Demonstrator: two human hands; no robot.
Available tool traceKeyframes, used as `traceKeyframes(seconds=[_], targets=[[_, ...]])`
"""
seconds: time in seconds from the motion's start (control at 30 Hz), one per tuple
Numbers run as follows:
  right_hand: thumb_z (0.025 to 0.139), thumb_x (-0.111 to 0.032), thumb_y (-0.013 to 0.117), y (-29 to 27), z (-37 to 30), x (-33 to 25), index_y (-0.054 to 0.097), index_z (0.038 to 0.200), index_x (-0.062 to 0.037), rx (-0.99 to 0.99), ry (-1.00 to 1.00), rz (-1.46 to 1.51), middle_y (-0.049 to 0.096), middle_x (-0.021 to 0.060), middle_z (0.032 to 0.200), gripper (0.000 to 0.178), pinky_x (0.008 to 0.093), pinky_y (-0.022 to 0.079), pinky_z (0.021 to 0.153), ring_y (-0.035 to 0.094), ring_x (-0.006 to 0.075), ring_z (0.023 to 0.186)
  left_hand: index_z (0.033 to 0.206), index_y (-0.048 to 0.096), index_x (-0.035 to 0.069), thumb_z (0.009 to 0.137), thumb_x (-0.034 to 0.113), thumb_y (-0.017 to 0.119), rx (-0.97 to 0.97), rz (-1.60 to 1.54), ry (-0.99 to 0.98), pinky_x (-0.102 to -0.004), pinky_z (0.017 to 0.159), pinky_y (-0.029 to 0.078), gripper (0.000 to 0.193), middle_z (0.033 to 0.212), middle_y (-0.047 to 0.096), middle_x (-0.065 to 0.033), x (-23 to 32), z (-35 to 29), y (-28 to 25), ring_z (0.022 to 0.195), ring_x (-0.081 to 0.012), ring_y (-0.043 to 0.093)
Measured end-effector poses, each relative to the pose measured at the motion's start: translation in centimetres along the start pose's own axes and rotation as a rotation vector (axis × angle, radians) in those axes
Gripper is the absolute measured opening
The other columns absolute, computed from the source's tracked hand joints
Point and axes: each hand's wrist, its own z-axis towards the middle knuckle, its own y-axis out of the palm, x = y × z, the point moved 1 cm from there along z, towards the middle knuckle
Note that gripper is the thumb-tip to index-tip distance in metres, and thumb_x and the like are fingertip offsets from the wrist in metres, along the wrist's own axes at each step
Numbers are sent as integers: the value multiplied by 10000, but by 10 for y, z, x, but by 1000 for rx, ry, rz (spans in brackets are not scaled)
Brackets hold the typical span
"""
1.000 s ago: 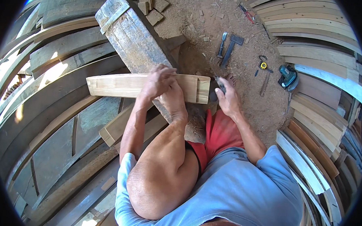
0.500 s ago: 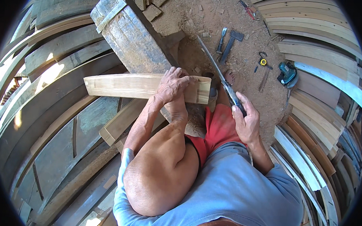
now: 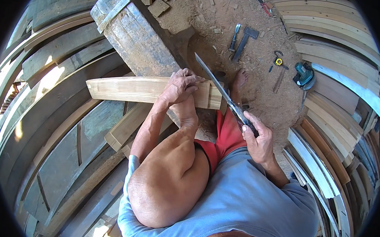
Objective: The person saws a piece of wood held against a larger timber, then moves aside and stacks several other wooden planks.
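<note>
A pale wooden board (image 3: 127,89) lies crosswise on the worn end of a thick wooden beam (image 3: 138,40). My left hand (image 3: 181,86) is closed over the board, its fingers curled beside my bare foot, which presses on the board too. The fingertips' exact grip is partly hidden. My right hand (image 3: 259,140) grips the dark handle of a hand saw (image 3: 219,87), with the index finger along the handle. From there the long narrow blade slants up and left, passing over the board's right end; whether it touches the wood I cannot tell.
On the dusty ground ahead lie a chisel (image 3: 234,37), a hammer (image 3: 244,45), a yellow tape measure (image 3: 279,62) and red-handled pliers (image 3: 265,6). A teal power tool (image 3: 304,75) sits at right. Stacked planks (image 3: 326,18) line both sides; wood offcuts (image 3: 158,8) lie beyond the beam.
The saw has come nearer and its tip has swung left, so the blade now crosses the board's right end. My right hand is slightly lower; my left hand stays on the board.
</note>
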Motion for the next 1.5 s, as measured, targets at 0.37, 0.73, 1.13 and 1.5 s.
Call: traceKeyframes(seconds=[0.37,0.73,1.13,1.5], targets=[[989,-103,630,4,3,2,629,1331,24,-7,-18,-18,683,87,828,365,319,527,674,624,132,695,1242,725,247,842,158,764,-122,75,-29,-472,1014,422,413,1174,656,-67,8,8,-9,1144,-320,569],[971,-109,647,2,7,-3,638,1295,57,-38,130,22,719,246,1179,365,392,567,924,731,340,1076,1178,708,180,802,163,806,-127,-38,-53,-477,949,464,390,1094,675,-124,-14,12,-4,1078,-364,594],[978,-72,619,7,11,-4,622,1341,37,-35,33,2,676,87,812,379,311,527,663,618,129,688,1247,725,278,849,163,759,-150,37,-18,-470,941,424,415,1075,654,-72,1,9,-12,1073,-328,559],[981,-118,621,21,16,-5,654,1269,49,-38,72,4,727,250,1146,335,406,571,924,732,368,1048,1257,702,267,862,164,752,-180,89,-101,-503,997,408,411,1103,620,-100,1,8,-6,1138,-355,554]])
